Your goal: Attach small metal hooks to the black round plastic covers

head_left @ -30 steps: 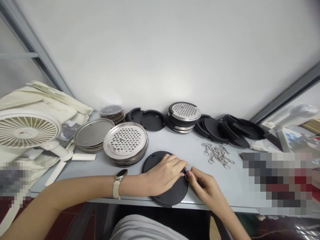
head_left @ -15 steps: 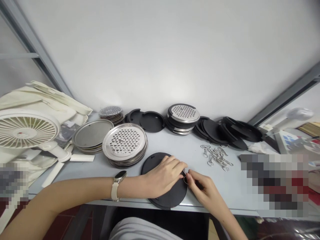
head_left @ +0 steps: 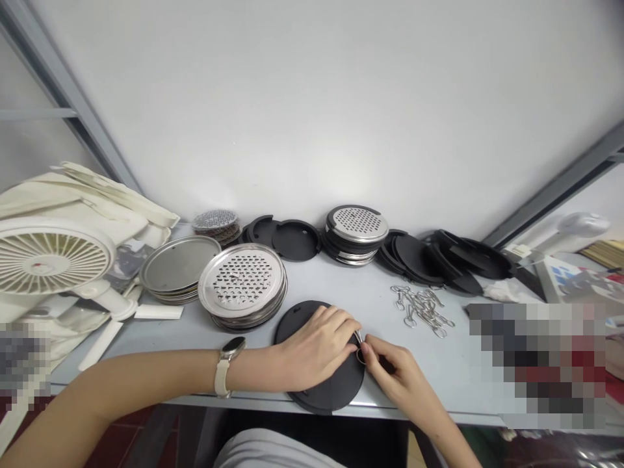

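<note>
A flat black round lid-like disc (head_left: 336, 383) lies near the table's front edge, partly hidden under my left hand (head_left: 319, 348). My left thumb and fingertips close around the upper part of a small metal wire clip (head_left: 361, 351) at the disc's right side. Its ring end is pinched between the thumb and fingers of my right hand (head_left: 394, 370). Whether the clip is fastened to the disc is hidden by my fingers. To the right, a loose heap of similar wire clips (head_left: 423, 309) lies on the table.
Stacks of perforated metal discs (head_left: 244, 281) and plain metal discs (head_left: 179, 263) stand left. Along the wall are black round trays (head_left: 296, 239), a stack of black-rimmed perforated discs (head_left: 357, 224) and more black pieces (head_left: 419, 255). A white fan (head_left: 53, 260) stands far left.
The camera view has shifted slightly. Both hands stay at the disc's right side with the clip, the left fingertips moving only a little.
</note>
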Tool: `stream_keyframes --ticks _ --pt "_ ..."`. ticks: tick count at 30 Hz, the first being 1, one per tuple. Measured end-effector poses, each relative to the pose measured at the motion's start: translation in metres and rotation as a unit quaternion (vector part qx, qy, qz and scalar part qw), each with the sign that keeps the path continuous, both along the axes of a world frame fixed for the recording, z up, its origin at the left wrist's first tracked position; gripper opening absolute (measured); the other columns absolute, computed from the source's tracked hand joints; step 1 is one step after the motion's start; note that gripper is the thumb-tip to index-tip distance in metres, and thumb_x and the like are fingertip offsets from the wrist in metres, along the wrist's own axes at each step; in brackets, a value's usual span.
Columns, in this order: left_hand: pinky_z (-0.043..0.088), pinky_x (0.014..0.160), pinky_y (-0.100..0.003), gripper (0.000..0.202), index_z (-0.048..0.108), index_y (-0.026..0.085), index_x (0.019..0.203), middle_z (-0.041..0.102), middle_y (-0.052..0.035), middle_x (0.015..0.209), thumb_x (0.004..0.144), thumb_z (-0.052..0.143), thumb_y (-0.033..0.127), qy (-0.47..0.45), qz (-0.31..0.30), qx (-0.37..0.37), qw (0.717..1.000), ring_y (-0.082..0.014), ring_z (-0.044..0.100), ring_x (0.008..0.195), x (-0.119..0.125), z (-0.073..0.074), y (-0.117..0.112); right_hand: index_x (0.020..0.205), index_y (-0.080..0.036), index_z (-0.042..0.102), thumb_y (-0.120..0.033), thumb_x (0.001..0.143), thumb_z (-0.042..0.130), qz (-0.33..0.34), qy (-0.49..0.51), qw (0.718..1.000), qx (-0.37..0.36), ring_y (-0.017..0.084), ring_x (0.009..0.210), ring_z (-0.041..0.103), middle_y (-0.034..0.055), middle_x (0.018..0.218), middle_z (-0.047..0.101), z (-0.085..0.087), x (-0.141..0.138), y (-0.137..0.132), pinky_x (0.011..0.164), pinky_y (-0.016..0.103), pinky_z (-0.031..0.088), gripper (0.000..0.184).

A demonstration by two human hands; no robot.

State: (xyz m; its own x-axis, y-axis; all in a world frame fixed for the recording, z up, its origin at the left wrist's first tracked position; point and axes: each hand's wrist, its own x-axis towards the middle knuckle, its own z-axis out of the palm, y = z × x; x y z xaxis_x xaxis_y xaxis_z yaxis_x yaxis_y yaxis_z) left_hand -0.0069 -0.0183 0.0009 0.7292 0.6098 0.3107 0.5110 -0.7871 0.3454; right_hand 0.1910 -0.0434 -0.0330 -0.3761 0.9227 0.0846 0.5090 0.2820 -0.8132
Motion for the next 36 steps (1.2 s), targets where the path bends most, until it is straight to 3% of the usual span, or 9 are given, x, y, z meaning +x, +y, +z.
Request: stream_keyframes --ticks 10,24,36 --pt "0.04 0.092 -0.036 0.019 0.051 0.014 0.112 0.054 -0.0089 0.111 0.096 0.045 0.022 0.019 0.013 0.0 1.0 -0.0216 0.05 0.104 -0.002 0.01 0.0 0.067 -0.022 0.026 -0.04 0.1 0.036 0.0 -0.001 1.0 0.001 0.011 0.056 0.028 -0.0055 0.063 0.026 0.0 0.0 0.0 0.052 0.023 0.026 0.039" --pt "0.039 0.089 -0.036 0.017 0.05 0.013 0.111 0.055 -0.0085 0.107 0.096 0.045 0.02 0.015 0.013 0.027 0.999 -0.0213 0.051 0.103 0.001 -0.004 0.001 0.067 -0.022 0.027 -0.041 0.099 0.035 0.002 -0.007 1.0 0.003 0.011 0.057 0.029 -0.0052 0.062 0.027 -0.001 0.0 0.0 0.052 0.024 0.027 0.038" --pt "0.039 0.086 -0.037 0.015 0.051 0.013 0.107 0.055 -0.0088 0.103 0.098 0.042 0.021 0.03 0.011 0.044 0.999 -0.0218 0.05 0.101 0.001 -0.005 0.001 0.066 -0.022 0.03 -0.034 0.098 0.038 -0.022 0.003 0.999 0.038 0.011 0.056 0.032 -0.0051 0.062 0.031 0.0 -0.002 -0.003 0.052 0.023 0.03 0.036"
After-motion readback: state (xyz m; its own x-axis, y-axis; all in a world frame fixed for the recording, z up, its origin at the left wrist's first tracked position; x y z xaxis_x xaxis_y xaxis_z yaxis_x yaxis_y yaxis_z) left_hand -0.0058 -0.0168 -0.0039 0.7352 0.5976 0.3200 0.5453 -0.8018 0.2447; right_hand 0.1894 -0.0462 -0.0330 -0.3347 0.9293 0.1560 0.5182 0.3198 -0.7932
